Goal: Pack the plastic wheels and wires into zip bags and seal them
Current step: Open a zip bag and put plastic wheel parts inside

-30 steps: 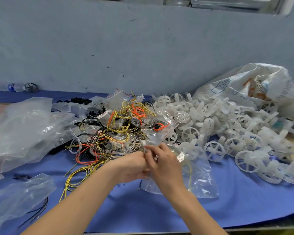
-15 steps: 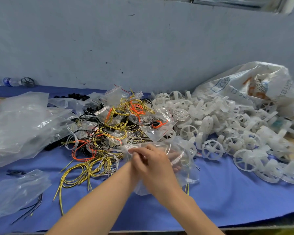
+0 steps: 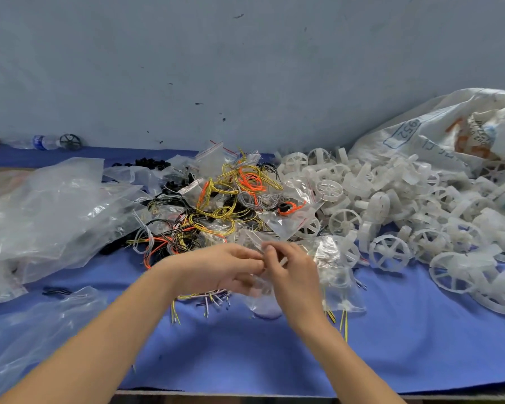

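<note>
Zip bag (image 3: 262, 298) sits low centre, just off the desk (image 3: 245, 360), with its top edge between both hands. It is clear film and blurred, so we cannot tell what is inside. Left hand (image 3: 225, 266) and right hand (image 3: 292, 272) are together, fingertips meeting and pinching that top edge.

We judge the step to be sealing: pressing the zip strip shut. The next move should be a firm pinch run along the whole strip (any gap left means a reopen), then the bag set aside and a fresh one picked up.

Loose wire ends (image 3: 207, 301) poke out under the left hand. A second clear bag (image 3: 337, 275) lies just beside the right hand. Behind the hands is the wires (image 3: 216, 217) tangle, with the wheels (image 3: 391, 199) heap to its right, spilling from a white sack (image 3: 449, 132). Plastic sheets (image 3: 50, 211) are piled on the left.

Versus half a second ago: the right hand covered the left then. Now the hands sit side by side and the left is in full view. The wire ends below it were hidden before. The piles look unchanged.
</note>
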A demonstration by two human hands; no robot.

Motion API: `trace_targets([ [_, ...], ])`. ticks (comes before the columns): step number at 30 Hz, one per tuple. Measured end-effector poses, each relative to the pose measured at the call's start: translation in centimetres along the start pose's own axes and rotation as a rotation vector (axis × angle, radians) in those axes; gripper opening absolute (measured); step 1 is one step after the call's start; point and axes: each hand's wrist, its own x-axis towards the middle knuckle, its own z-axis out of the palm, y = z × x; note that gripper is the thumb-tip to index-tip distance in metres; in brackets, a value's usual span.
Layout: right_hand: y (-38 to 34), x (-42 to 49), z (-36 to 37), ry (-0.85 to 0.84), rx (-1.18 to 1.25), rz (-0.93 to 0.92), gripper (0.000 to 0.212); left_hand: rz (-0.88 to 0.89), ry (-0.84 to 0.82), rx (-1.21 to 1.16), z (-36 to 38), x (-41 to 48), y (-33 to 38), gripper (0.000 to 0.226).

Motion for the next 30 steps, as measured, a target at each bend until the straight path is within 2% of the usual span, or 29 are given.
trace_targets([
  [2, 0.7, -0.1, 1.3, 0.010, 0.047, 0.051, 0.018, 0.032, 0.101, 0.048, -2.4, -1.9, 0.1, 0.028],
  [4, 1.6, -0.4, 2.3, -0.004, 0.046, 0.080, 0.019, 0.038, 0.342, 0.181, -4.6, -3.4, -0.2, 0.023],
  [6, 2.5, -0.6, 2.9, -0.024, 0.030, 0.099, 0.019, -0.005, 0.461, 0.327, -5.7, -4.2, -0.7, 0.018],
  [9, 3.2, -0.3, 3.1, 0.013, 0.093, 0.139, 0.017, -0.061, 0.555, 0.712, -6.4, -4.3, -1.9, 0.012],
  [11, 3.4, -0.2, 3.1, 0.026, 0.113, 0.162, 0.017, -0.085, 0.607, 1.013, -6.3, -4.2, -2.5, 0.017],
  [14, 3.5, -0.2, 3.1, 0.033, 0.134, 0.168, 0.018, -0.132, 0.620, 1.197, -6.0, -3.4, -3.2, 0.031],
  [18, 3.6, -0.2, 3.0, 0.029, 0.160, 0.178, 0.017, -0.157, 0.604, 1.264, -5.5, -2.7, -3.4, 0.031],
  [21, 3.7, -0.3, 2.9, 0.032, 0.174, 0.171, 0.017, -0.120, 0.575, 1.222, -5.4, -2.8, -3.0, 0.025],
  [24, 3.7, -0.2, 2.9, 0.037, 0.179, 0.173, 0.016, -0.131, 0.624, 1.154, -6.3, -3.4, -2.1, 0.020],
  [27, 3.7, -0.2, 2.9, 0.031, 0.167, 0.170, 0.017, -0.203, 0.653, 1.238, -7.5, -3.9, -1.4, 0.023],
  [30, 3.7, -0.2, 3.0, 0.026, 0.165, 0.164, 0.017, -0.358, 0.517, 1.302, -8.0, -4.2, -1.1, 0.021],
])
